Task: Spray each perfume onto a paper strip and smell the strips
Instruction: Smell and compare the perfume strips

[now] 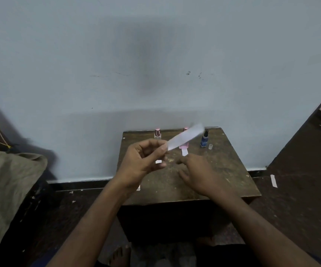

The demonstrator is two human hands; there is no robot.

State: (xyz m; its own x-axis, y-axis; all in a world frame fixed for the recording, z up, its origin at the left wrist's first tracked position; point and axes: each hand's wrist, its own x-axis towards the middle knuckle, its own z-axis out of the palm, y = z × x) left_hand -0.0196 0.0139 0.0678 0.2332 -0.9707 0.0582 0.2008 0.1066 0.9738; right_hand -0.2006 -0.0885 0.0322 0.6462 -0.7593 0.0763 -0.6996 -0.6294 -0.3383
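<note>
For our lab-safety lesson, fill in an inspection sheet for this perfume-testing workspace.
Surface: worn brown wooden table, scuffed and stained.
Job's things: blurred white paper strip; clear bottle with pink cap; pink bottle, partly hidden; dark blue spray bottle, uncapped; small clear cap beside it; another white strip on the table.
Clutter: stray paper strips on the floor.
Grippers: left hand pinches the blurred strip; right hand open, low over the table.
Cables: yellow cord, far left.
Surroundings: pale blue wall; olive cloth.

home room | bare wall (59,54) | worn wooden stool (223,170)
</note>
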